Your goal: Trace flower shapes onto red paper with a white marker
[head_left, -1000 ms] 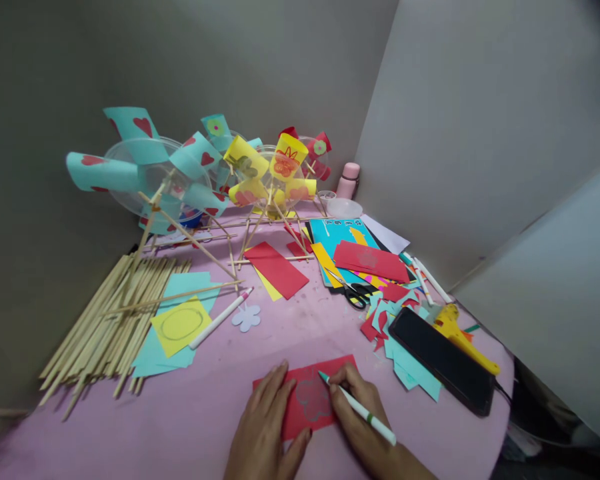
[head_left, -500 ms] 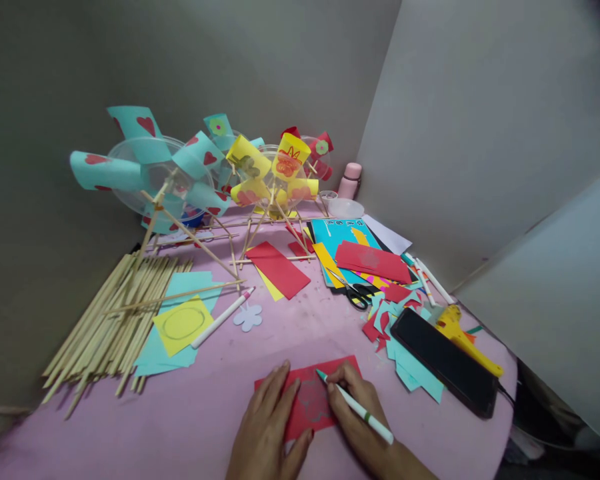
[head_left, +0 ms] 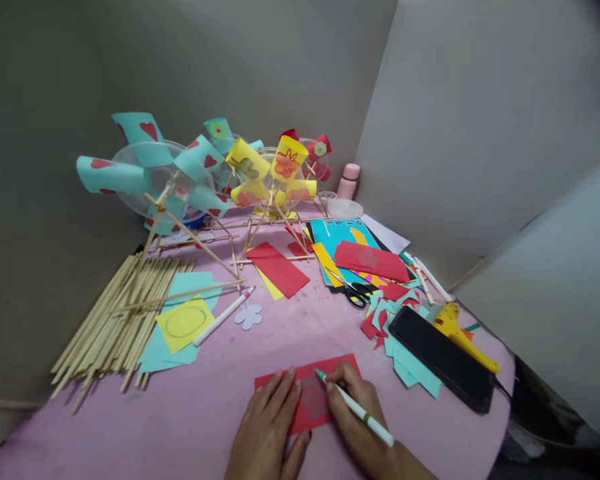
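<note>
- In the head view, our left hand (head_left: 267, 423) lies flat on the red card (head_left: 300, 423), fingers close together, thumb apart.
- Our right hand (head_left: 357, 413) pinches the pen (head_left: 379, 429), its green tip near the card's far edge.
- Against a second ago, our left fingers reach slightly farther across the card; the pen tip stays near that edge.
- We see dark lettering on the blue pad (head_left: 327, 235), too small to read.
- The card sits between our hands on the pink table (head_left: 180, 427), bearing a grey, lobed outline (head_left: 315, 399).
</note>
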### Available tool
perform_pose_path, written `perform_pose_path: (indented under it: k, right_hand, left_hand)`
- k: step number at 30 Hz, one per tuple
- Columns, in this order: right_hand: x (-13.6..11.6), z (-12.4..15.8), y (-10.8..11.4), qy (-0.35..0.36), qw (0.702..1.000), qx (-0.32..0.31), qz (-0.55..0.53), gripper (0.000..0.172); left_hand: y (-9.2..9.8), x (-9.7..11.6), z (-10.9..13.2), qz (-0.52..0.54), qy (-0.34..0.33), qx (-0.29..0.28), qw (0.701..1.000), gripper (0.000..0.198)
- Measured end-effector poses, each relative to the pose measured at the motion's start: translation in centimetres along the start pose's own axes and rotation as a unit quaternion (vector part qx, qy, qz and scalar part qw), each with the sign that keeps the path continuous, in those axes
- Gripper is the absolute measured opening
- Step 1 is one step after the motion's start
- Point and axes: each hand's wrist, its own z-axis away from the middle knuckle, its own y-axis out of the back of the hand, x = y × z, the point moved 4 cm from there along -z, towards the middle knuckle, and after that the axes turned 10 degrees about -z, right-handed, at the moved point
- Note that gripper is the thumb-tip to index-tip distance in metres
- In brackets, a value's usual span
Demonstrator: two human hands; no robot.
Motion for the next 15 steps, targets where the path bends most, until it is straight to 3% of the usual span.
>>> perform_pose_path:
  k: [6, 15]
  right_hand:
    - [-0.8, -0.9, -0.9, 0.003, 0.998, -0.038, 0.042, 0.012]
    - [0.3, -0.8, -1.2, -0.004, 0.996, -0.069, 0.063, 0.013]
  left_hand:
    - [0.3, -0.2, -0.1, -0.003, -0.011, 0.013, 1.0, 0.05]
    - [0.1, 0.1, -0.3, -0.032, -0.018, 0.008, 0.999, 0.054]
